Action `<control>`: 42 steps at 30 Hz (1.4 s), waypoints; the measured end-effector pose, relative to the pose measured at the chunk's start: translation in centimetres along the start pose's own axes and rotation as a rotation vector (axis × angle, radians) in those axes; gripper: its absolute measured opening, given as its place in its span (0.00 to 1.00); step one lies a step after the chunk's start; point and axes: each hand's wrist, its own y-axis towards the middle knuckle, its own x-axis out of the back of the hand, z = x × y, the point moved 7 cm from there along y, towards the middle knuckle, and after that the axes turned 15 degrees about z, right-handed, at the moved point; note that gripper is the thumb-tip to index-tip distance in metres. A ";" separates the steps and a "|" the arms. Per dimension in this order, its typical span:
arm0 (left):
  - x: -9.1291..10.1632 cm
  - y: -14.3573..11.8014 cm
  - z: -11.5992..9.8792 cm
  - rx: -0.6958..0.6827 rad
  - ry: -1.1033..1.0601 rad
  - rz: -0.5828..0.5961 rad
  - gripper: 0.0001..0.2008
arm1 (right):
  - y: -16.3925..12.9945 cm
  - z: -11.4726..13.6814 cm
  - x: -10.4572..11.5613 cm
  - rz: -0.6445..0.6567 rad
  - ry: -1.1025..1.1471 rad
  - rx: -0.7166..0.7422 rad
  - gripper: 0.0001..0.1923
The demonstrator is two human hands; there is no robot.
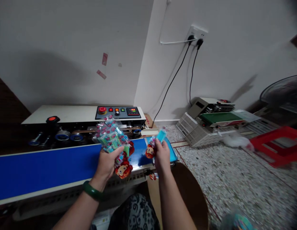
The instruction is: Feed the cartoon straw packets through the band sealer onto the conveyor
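Corner of a plain white-walled room, dim light. A long sealer (91, 123) sits low against the left wall: white top, control panel (118, 112) with a red button, small lamps and a lit readout, rollers below it, and a blue belt (43, 169) running along its front.

Left hand (106, 164) — green bangle (91, 191) on the wrist — is closed around a fanned bunch of packets (112, 137), clear film with teal and pink print and orange cartoon heads at the lower ends. The bunch is held up over the belt, just in front of the rollers.

Right hand (161, 156) pinches a single packet (156, 142) between thumb and fingers, its teal end tilted up, its cartoon head hanging to the left. It sits just beside the bunch, not touching it, above the belt's right end.

Wall socket (196, 33) high on the right wall, two black cords (177, 72) dropping from it to the floor. Speckled terrazzo floor (234, 188). On it, by the wall, a second machine (210, 123) with a green belt, tilted — a red crate (280, 143) further right. A brown round seat (194, 195) shows beside the person's right arm.
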 end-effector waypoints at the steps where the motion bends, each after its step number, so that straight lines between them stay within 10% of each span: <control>1: 0.4 0.1 -0.4 -0.006 -0.014 -0.014 0.19 | 0.8 -0.4 0.5 0.042 -0.007 -0.081 0.11; 8: 1.5 0.2 -2.3 -0.043 -0.047 -0.027 0.17 | 3.7 -2.8 -0.7 0.338 -0.112 -0.431 0.06; 14: 1.3 0.2 -2.3 -0.034 -0.057 -0.041 0.16 | 4.5 -3.4 -3.3 0.337 -0.289 -0.391 0.08; 18: 1.2 0.3 -2.0 -0.038 -0.089 -0.019 0.17 | 1.5 -2.1 -6.3 0.443 -0.247 -0.129 0.11; 22: 0.9 0.3 -1.8 -0.026 -0.117 0.012 0.15 | -3.6 -3.8 -10.1 0.778 0.002 -0.254 0.15; 30: 1.0 0.2 -2.4 -0.082 -0.143 -0.061 0.17 | -4.0 -6.5 -8.8 0.544 0.255 -0.341 0.11; 42: 1.4 0.1 -3.2 -0.074 -0.034 -0.096 0.19 | -2.1 -3.9 -4.0 0.339 0.156 -0.160 0.16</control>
